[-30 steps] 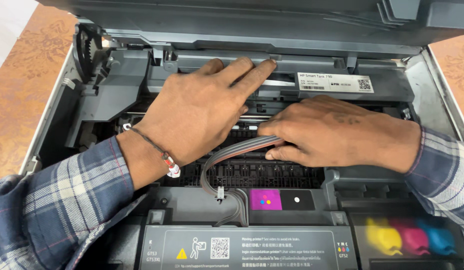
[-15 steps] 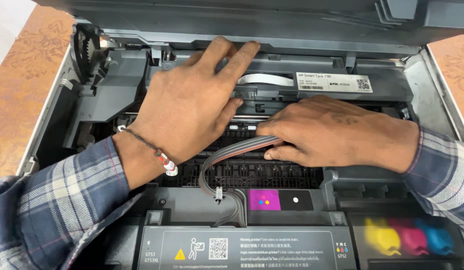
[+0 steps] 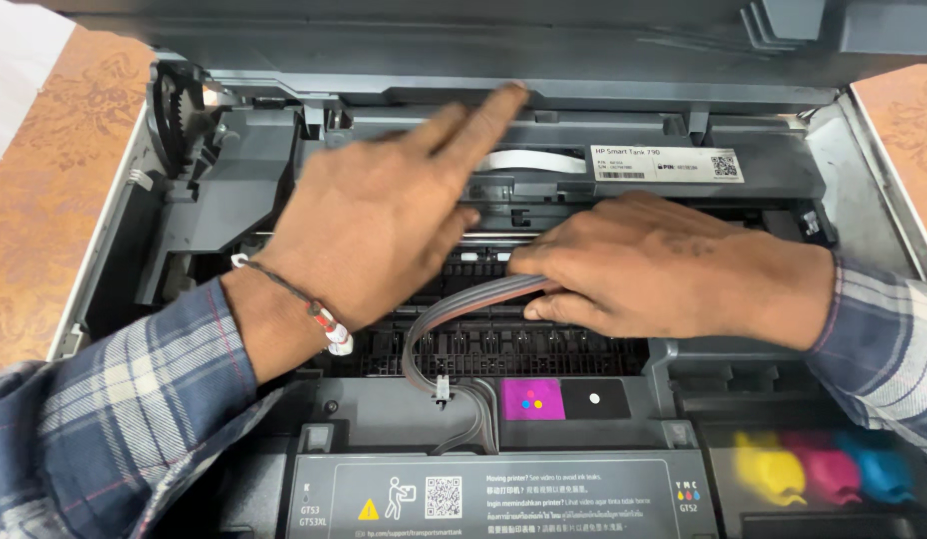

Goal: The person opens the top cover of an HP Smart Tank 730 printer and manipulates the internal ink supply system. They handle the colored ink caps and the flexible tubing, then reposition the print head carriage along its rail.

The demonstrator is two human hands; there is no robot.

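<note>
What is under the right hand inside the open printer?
The right hand presses on the curved bundle of ink tubes, which emerges from beneath its fingers. The parts directly below the palm are covered.

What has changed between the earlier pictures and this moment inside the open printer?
The left hand has slid toward the rear, its fingertips now at the back edge, blurred by motion. Nothing was taken hold of or let go. The right hand stays on the ribbon of thin tubes, and the printer is unchanged.

Yellow, magenta and cyan ink tanks (image 3: 828, 469) sit beside an orange patterned tabletop (image 3: 44, 200).
</note>
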